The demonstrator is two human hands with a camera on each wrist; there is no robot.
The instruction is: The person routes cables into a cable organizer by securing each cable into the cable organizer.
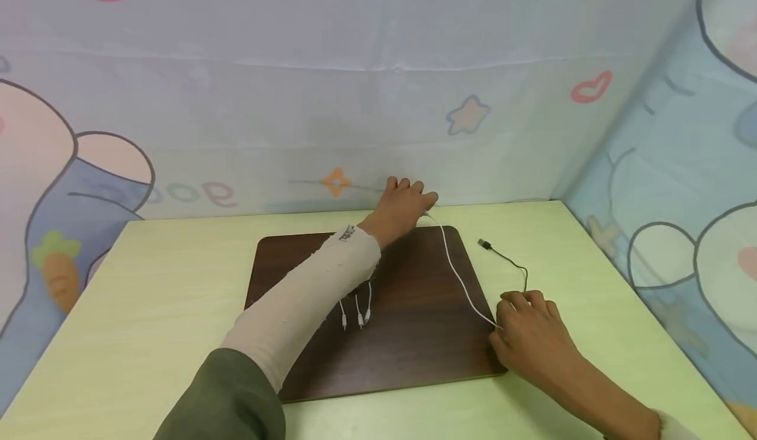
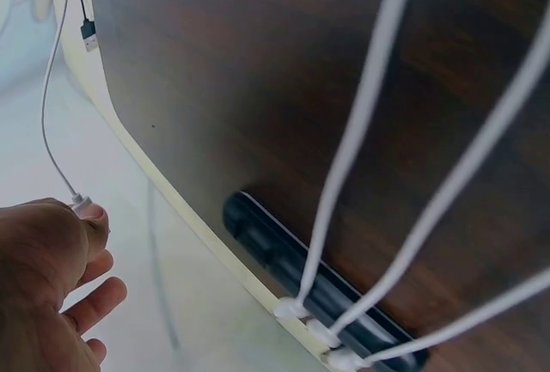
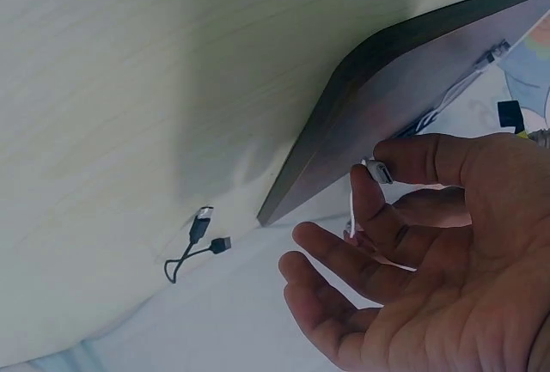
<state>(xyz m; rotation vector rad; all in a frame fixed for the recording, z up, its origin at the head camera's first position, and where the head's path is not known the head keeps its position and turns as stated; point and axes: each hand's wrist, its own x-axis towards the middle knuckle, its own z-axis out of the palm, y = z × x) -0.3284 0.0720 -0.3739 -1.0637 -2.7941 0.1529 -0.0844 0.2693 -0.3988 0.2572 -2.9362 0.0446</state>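
My left hand [image 1: 402, 209] reaches past the far edge of a dark wood-grain board [image 1: 420, 335], pinching one end of a white charging cable [image 1: 454, 268]. In the left wrist view that end shows as a white plug [image 2: 81, 205] between thumb and finger. By the board's right edge, my right hand [image 1: 531, 335] pinches the other end, a small metal-tipped connector [image 3: 378, 171], with its remaining fingers loosely bent. The cable hangs in a slack curve between both hands. Near the board's far edge lies a black cable-holder strip [image 2: 275, 247] with three white cables [image 2: 365, 114] in it.
Plugs [image 1: 360, 322] of the white cables lie on the board, partly under the left forearm. A short black USB cable [image 1: 513, 263] lies on the pale table [image 1: 77, 354], right of the board. Printed cloth [image 1: 284, 111] hangs behind the table and along its right side.
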